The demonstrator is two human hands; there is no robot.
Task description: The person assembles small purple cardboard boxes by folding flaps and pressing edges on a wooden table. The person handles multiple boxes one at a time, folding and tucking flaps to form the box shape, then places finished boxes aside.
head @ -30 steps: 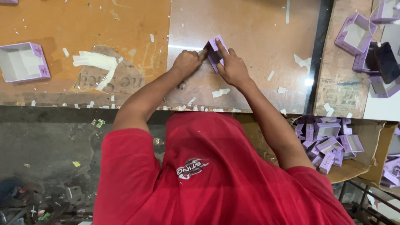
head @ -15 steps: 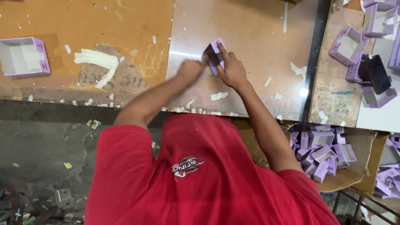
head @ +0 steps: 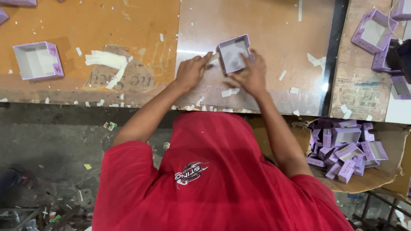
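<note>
Right hand grips the open lilac box at upper centre of the frame, fingers curled on its near edge. Left hand, forearm extended, pinches the box's left side above the counter.

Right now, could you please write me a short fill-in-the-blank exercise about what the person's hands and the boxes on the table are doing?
1. Both hands hold a small ____ box with its open side facing up.
2. The left hand touches the box's ____ side, while the right hand grips its near right edge.
3. A second open box sits alone on the table's far ____ side.
4. The heap of boxes lies in a ____ tray below the table's edge.

Missing words: purple; left; left; cardboard
</note>
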